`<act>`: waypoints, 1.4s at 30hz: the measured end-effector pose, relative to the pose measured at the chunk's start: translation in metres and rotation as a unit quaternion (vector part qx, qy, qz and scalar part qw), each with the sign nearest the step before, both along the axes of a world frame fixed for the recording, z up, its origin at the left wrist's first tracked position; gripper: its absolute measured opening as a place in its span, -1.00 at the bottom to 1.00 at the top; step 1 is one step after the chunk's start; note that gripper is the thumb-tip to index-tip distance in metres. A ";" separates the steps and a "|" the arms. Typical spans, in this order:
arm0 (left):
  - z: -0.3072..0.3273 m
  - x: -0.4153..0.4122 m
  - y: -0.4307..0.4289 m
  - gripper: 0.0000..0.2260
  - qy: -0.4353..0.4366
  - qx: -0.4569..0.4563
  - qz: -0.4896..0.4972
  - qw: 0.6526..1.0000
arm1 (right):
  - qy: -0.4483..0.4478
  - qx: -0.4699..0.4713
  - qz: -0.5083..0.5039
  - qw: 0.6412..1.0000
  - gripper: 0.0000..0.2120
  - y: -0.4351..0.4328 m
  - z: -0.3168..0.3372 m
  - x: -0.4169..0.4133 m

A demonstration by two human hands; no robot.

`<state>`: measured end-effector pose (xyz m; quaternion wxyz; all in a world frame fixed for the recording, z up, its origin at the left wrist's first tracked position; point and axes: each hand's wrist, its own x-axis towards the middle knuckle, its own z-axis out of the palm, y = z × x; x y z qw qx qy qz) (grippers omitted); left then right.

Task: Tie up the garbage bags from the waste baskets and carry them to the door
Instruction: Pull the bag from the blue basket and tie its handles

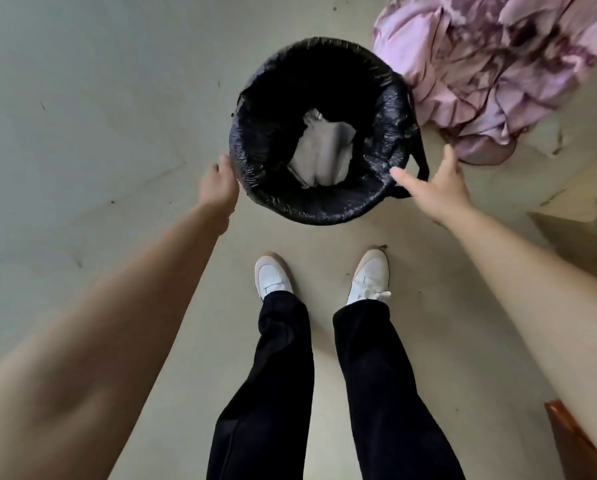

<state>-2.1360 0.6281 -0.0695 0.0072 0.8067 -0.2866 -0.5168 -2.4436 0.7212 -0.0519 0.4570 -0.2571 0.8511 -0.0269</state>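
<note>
A round waste basket stands on the floor just ahead of my feet, lined with a black garbage bag (pixel 376 140) folded over its rim. Crumpled grey-white paper (pixel 321 150) lies at the bottom of the bag. My left hand (pixel 219 185) is at the basket's left rim, fingers loosely curled and touching or nearly touching the plastic. My right hand (pixel 435 187) is spread open at the right rim, thumb pointing at the bag, above a black loop of the bag (pixel 423 168) that hangs outside. Neither hand holds anything.
Pink patterned cloth (pixel 491 71) hangs down right behind the basket at the upper right. A cardboard box (pixel 581 237) with labels sits at the right edge, and a reddish-brown wooden corner (pixel 574 441) shows at the lower right. My white shoes (pixel 370 275) stand on pale floor.
</note>
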 end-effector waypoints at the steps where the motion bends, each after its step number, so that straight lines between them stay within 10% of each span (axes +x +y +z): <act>1: -0.017 -0.001 -0.005 -0.52 0.010 0.012 0.078 0.997 | -0.030 -0.007 -0.053 0.998 0.09 -0.001 -0.019 0.002; 5: -0.075 0.004 -0.019 -0.58 0.098 0.060 0.175 0.978 | -0.119 -0.028 -0.191 0.974 0.10 -0.003 -0.072 0.012; 10: -0.088 -0.004 -0.033 -0.59 0.331 0.027 0.244 0.911 | -0.082 -0.067 -0.197 0.975 -0.72 -0.006 -0.097 0.029; 16: -0.066 -0.002 -0.058 -0.96 0.037 -0.119 0.257 0.958 | -0.005 -0.069 -0.175 0.982 -0.72 -0.010 -0.090 0.033; 21: -0.017 -0.049 -0.055 -0.89 0.058 -0.400 -0.052 0.913 | 0.033 -0.039 -0.201 0.978 -0.57 -0.014 -0.082 0.048; 28: 0.013 -0.121 0.028 -0.80 0.152 -0.371 -0.425 0.812 | -0.027 -0.070 -0.238 0.968 -0.26 -0.016 -0.072 0.059; 32: 0.029 -0.132 0.038 -0.84 0.129 -0.426 -0.346 0.826 | -0.015 -0.098 -0.336 0.937 -0.26 -0.015 -0.045 0.050; 36: 0.046 -0.129 0.027 -0.87 0.082 -0.417 -0.212 0.880 | 0.109 -0.138 -0.203 0.963 -0.58 -0.006 -0.014 0.024; 42: 0.110 -0.114 0.001 -0.97 0.110 -0.429 -0.073 0.894 | 0.045 -0.290 -0.161 0.942 -0.74 -0.021 0.038 0.020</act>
